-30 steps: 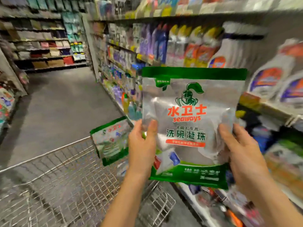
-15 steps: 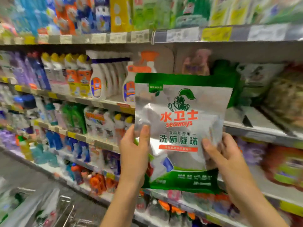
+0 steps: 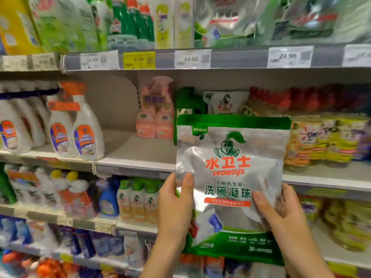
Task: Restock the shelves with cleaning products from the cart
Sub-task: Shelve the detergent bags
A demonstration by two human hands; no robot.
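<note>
Hands first: the left hand [image 3: 174, 209] grips the lower left edge of a silver-and-green Seaways pouch [image 3: 230, 157], thumb flat on its front. The right hand [image 3: 281, 213] holds the lower right side, thumb pressed across the print. The upright pouch is held in the air before the middle shelf [image 3: 140, 157]. Further back on that shelf stand pink spray bottles [image 3: 154, 117], a matching pouch [image 3: 225, 102] and, to the left, white orange-capped bottles [image 3: 80, 127]. Price tags [image 3: 192, 59] line the shelf above.
</note>
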